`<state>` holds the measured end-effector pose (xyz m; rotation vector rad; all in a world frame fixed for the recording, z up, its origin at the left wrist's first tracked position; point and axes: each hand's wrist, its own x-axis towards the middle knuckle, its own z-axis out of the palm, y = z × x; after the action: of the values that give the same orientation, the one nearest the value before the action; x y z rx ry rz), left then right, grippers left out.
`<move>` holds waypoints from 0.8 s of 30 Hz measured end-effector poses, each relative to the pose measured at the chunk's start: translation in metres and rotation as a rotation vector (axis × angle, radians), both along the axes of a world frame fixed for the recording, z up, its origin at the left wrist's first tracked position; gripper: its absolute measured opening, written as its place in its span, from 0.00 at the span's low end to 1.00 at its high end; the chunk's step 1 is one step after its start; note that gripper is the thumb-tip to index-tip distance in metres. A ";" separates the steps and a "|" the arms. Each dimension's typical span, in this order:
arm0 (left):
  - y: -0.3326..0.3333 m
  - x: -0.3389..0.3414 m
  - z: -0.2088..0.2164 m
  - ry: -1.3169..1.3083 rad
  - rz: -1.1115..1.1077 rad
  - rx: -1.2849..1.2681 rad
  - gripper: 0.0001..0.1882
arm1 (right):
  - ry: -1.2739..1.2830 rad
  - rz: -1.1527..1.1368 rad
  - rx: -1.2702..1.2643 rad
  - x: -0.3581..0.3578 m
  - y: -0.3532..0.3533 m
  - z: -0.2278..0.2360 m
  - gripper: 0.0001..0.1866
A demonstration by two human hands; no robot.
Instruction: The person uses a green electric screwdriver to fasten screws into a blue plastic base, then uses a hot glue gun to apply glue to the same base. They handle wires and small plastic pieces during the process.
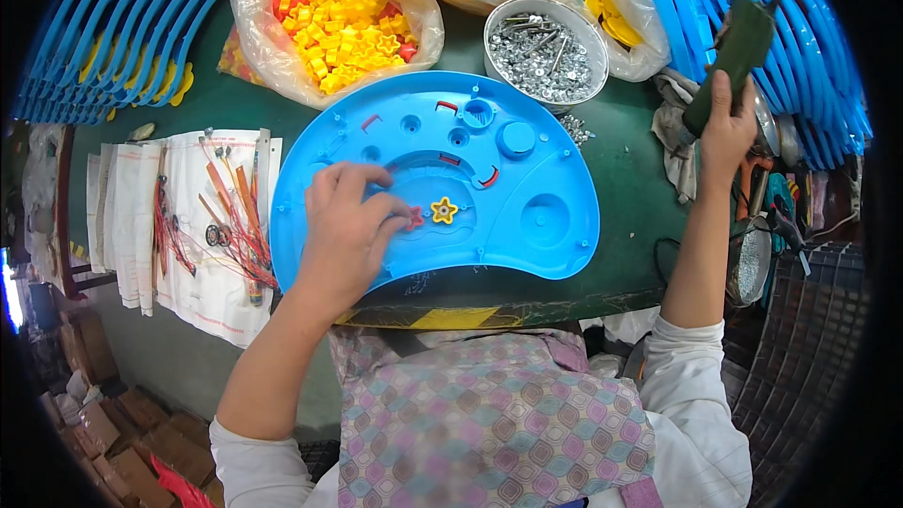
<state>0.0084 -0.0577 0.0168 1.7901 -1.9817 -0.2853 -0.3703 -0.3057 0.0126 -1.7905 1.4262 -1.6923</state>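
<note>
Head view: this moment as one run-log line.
left hand: fingers at red star | right hand: gripping green tool | yellow star: on blue panel, beside red star

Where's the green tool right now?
In the head view, the green tool is at the upper right, gripped in the person's right hand, between the grey rag and the stacked blue plastic pieces.

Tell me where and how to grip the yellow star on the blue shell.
Pinch the yellow star by its outer edge, from above and probably its right: its points stick out all round, while the left hand is close on its left.
</note>
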 end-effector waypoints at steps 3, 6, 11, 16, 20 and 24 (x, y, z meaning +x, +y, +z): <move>-0.001 -0.002 0.003 0.006 0.005 0.054 0.06 | -0.136 0.117 0.019 0.020 0.031 0.037 0.24; -0.003 -0.002 0.008 -0.011 0.011 0.080 0.06 | -0.379 0.268 0.024 0.038 0.055 0.068 0.30; -0.012 -0.008 0.011 -0.047 0.026 0.068 0.09 | -1.112 1.140 0.210 0.092 0.096 0.091 0.38; -0.010 -0.008 0.007 0.009 0.066 0.037 0.10 | -1.123 1.429 0.591 0.138 0.146 0.066 0.49; 0.007 -0.012 0.016 0.105 0.056 -0.041 0.09 | -0.782 1.356 0.468 0.155 0.177 0.036 0.60; 0.038 -0.013 0.008 0.308 -0.052 -0.001 0.09 | -0.834 1.419 0.351 0.165 0.194 0.003 0.58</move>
<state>-0.0048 -0.0200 0.0250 1.5860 -1.8102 -0.5417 -0.2057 -0.1118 0.0160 -1.0630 -0.0518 -0.9893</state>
